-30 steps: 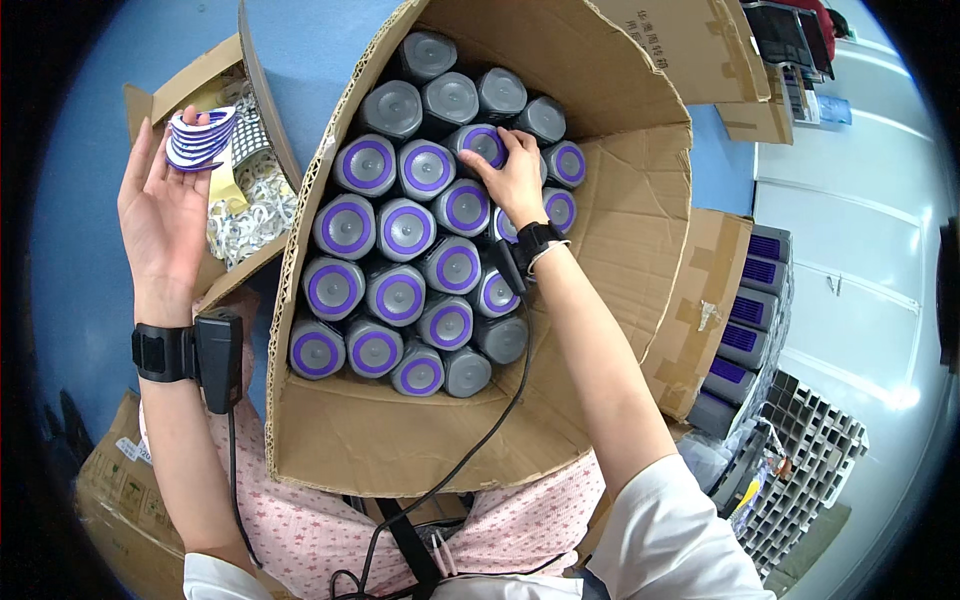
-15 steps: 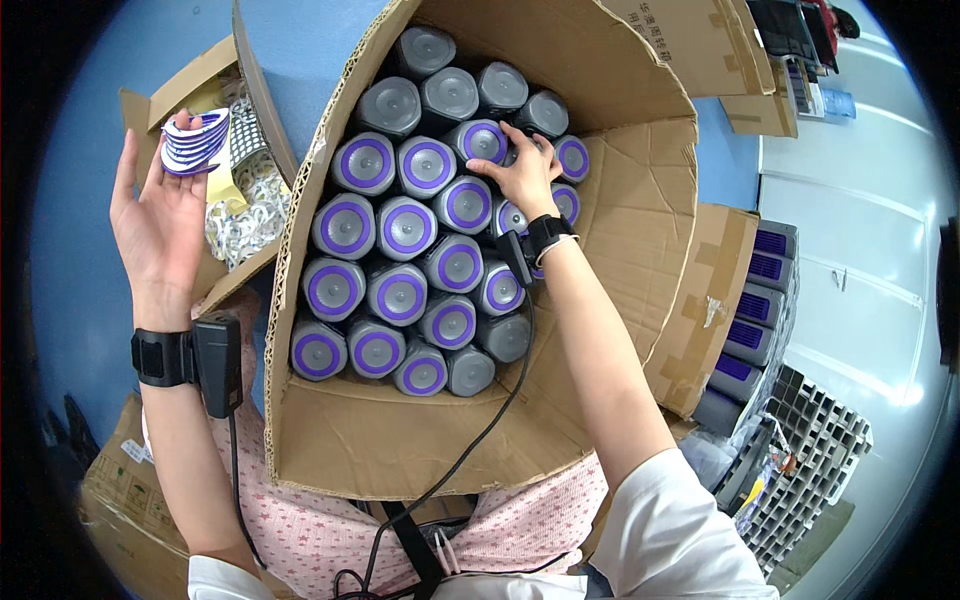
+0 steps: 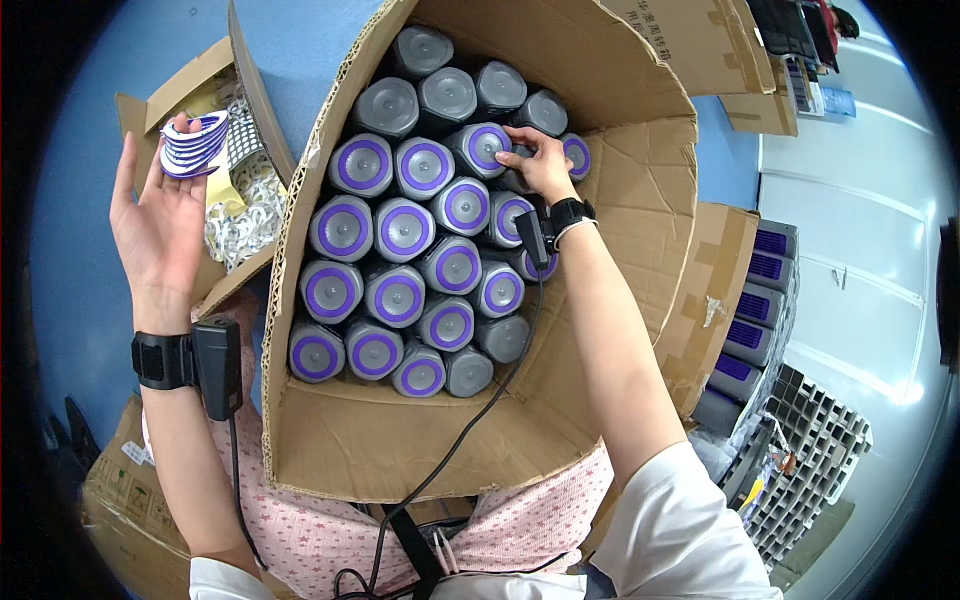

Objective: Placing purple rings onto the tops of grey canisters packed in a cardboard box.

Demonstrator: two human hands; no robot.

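My left hand (image 3: 165, 240) is palm up at the left, its curled fingertips holding a stack of thin purple-and-white rings (image 3: 192, 148). Inside a large open cardboard box (image 3: 430, 445), grey faceted canisters stand packed together, ends up. Many ends carry a purple ring; several at the back and two at the near right are plain grey. My right hand (image 3: 548, 168) is at the back right of the pack, thumb and fingers at the edge of a purple-ringed canister (image 3: 484, 149). A plain grey canister beneath that hand is mostly hidden.
Left of the large box, a smaller open carton (image 3: 190, 80) holds loose pale rings (image 3: 255, 215) and a dark grid-patterned piece. Grey-and-purple units (image 3: 765, 305) are stacked at the right, near a grid-like rack (image 3: 815, 430). A black cable (image 3: 465, 445) hangs from my right wrist across the box.
My right hand has shifted slightly right and its fingers have drawn closer together at the canister's edge. That canister's ringed end has moved slightly right. My left hand stays in place with the rings.
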